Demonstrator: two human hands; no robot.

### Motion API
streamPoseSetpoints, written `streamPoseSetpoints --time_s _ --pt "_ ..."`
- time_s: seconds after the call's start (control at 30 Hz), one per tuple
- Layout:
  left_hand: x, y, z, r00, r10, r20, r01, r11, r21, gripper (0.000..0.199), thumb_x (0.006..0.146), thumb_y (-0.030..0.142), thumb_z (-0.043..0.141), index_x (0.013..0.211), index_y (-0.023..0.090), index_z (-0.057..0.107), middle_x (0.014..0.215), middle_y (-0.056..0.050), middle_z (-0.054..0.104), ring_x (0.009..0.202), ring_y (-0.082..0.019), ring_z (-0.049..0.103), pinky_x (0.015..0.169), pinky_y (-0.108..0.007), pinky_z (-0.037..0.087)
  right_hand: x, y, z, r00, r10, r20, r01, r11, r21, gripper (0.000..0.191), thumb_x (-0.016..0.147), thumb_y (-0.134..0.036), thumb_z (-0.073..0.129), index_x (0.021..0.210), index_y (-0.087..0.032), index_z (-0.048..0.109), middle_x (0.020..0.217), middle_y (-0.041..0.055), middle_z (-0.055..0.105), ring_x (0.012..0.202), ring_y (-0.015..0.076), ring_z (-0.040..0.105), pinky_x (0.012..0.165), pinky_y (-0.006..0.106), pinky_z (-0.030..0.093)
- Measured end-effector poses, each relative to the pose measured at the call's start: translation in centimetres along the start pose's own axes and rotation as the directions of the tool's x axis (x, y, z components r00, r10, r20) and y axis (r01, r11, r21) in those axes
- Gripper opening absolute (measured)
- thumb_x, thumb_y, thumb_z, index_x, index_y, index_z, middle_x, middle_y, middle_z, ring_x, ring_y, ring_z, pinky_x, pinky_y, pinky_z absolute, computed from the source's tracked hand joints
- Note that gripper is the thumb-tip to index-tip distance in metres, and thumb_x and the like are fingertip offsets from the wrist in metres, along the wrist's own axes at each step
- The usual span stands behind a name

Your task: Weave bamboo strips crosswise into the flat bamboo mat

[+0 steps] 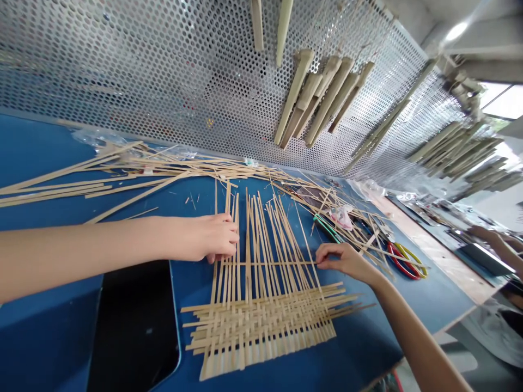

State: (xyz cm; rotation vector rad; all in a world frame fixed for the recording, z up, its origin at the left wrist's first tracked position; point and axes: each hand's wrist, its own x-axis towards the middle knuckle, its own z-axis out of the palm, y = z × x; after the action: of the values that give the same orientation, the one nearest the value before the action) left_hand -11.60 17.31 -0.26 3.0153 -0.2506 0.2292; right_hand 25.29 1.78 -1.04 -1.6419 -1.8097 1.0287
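A partly woven mat of pale strips (265,324) lies on the blue table, its long upright strips fanning away from me. One thin crosswise strip (281,263) runs through the upright strips, apart from the woven band below it. My right hand (341,260) pinches the right end of this strip between thumb and fingers. My left hand (220,238) is closed over the left upright strips, near the crosswise strip's left end; its fingertips are partly hidden, and the exact hold there is hard to see.
A black tablet-like panel (134,326) lies left of the mat. Loose strips (163,169) spread along the perforated metal screen (163,71). Red-and-yellow-handled scissors (404,260) lie at the right. Another person's arm (496,245) shows at the far right.
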Motion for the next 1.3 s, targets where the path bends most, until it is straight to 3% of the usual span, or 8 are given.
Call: streamPoseSetpoints --time_s 0.4,0.83,0.97,1.13,1.3 --pt "0.2 0.5 -0.6 1.000 0.001 -0.012 0.001 0.981 0.196 0.023 0.072 -0.001 0.056 0.067 0.021 0.049 0.074 0.002 0.059 0.077 -0.018 0.054 0.083 -0.036 0.032 0.3 -0.3 0.2 0.999 0.018 -0.027 -0.017 0.999 0.031 0.017 0.069 -0.041 0.080 0.067 -0.024 0.077 0.079 0.0030 0.071 0.077 0.0193 0.066 0.077 0.034 0.052" --pt "0.2 1.6 -1.8 1.000 0.000 0.007 -0.002 0.963 0.271 0.031 0.064 -0.007 0.043 0.073 0.022 0.052 0.076 0.000 0.060 0.078 -0.019 0.057 0.085 -0.036 0.034 1.0 -0.6 1.3 0.987 0.134 -0.087 -0.128 0.990 0.064 0.028 0.060 -0.038 0.083 0.069 -0.020 0.064 0.071 0.0008 0.068 0.065 0.0154 0.060 0.067 0.031 0.050" --pt "0.2 1.5 -1.4 1.000 -0.015 0.010 0.012 0.964 0.265 0.031 0.063 -0.007 0.045 0.071 0.022 0.052 0.075 0.000 0.061 0.078 -0.019 0.057 0.084 -0.036 0.033 1.1 -0.7 1.2 0.987 0.143 -0.068 -0.139 0.988 0.065 0.034 0.058 -0.044 0.085 0.068 -0.020 0.062 0.072 0.0013 0.067 0.066 0.0162 0.061 0.068 0.033 0.050" --pt "-0.2 1.0 -0.5 0.999 -0.047 -0.009 0.048 0.976 0.214 0.025 0.072 -0.002 0.055 0.070 0.022 0.053 0.078 0.002 0.063 0.078 -0.018 0.056 0.087 -0.034 0.032 0.8 -0.4 0.8 0.985 0.169 -0.028 -0.167 0.984 0.067 0.040 0.057 -0.049 0.085 0.070 -0.019 0.063 0.071 0.0013 0.067 0.064 0.0152 0.059 0.066 0.032 0.050" --pt "-0.2 1.6 -1.0 0.997 -0.067 -0.036 0.071 0.992 0.109 0.024 0.072 -0.002 0.058 0.067 0.021 0.056 0.075 0.004 0.063 0.077 -0.016 0.056 0.088 -0.030 0.029 0.3 -0.3 0.3 0.980 0.199 0.014 -0.199 0.976 0.084 0.040 0.058 -0.049 0.086 0.072 -0.019 0.064 0.073 0.0018 0.068 0.066 0.0156 0.061 0.070 0.033 0.050"
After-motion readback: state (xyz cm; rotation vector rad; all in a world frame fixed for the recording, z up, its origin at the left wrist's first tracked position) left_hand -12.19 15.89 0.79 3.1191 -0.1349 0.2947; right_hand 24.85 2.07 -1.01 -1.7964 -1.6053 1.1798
